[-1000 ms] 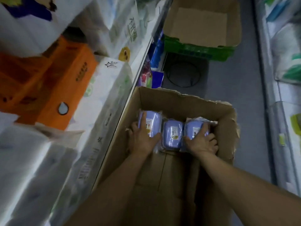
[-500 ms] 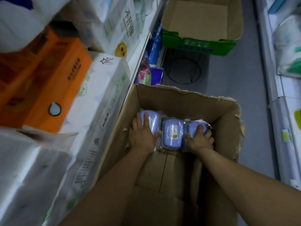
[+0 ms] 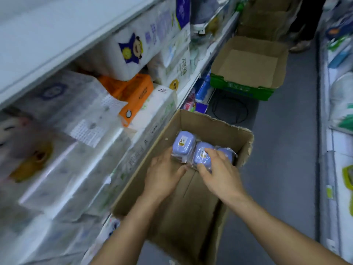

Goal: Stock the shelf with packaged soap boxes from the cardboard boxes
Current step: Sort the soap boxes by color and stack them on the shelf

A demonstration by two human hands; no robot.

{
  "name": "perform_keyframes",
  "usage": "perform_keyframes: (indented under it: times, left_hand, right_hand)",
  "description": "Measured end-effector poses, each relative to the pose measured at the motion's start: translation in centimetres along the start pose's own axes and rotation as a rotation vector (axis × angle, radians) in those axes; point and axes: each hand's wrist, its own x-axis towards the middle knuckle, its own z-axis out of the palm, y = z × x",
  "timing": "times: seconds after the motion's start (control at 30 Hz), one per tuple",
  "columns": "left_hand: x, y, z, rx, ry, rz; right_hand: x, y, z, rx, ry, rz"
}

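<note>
An open cardboard box (image 3: pixel 202 121) stands on the floor beside the shelf (image 3: pixel 193 83). At its far end lie three purple soap boxes in clear wrap. My left hand (image 3: pixel 164 173) grips the near side of the left soap box (image 3: pixel 183 143), which sits a little higher than the others. My right hand (image 3: pixel 219 169) pinches the middle soap box (image 3: pixel 200 156) between thumb and fingers. The right soap box (image 3: pixel 228 153) is mostly hidden behind my right hand.
The shelf on the left is packed with white tissue packs (image 3: pixel 152 109) and an orange pack (image 3: pixel 133 92). A second open cardboard box (image 3: pixel 250 66) on a green base stands farther down the aisle. A person's feet (image 3: pixel 299 44) show beyond it. More shelves (image 3: pixel 340 111) line the right.
My right hand has moved from the right soap box to the middle one. The left soap box has come up a little in my left hand. The view has lifted toward the shelf.
</note>
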Motion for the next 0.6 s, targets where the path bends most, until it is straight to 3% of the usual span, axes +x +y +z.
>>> perform_keyframes:
  times: [0.33, 0.6]
  left_hand:
    - [-26.4, 3.1, -8.2, -0.045, 0.468, -0.090]
    - [-44.5, -0.2, -13.2, 0.077, 0.705, -0.266]
  right_hand:
    - [-19.8, -6.1, -5.2, 0.156, 0.019, -0.650]
    - [-31.6, -14.4, -3.2, 0.166, -0.203, -0.989]
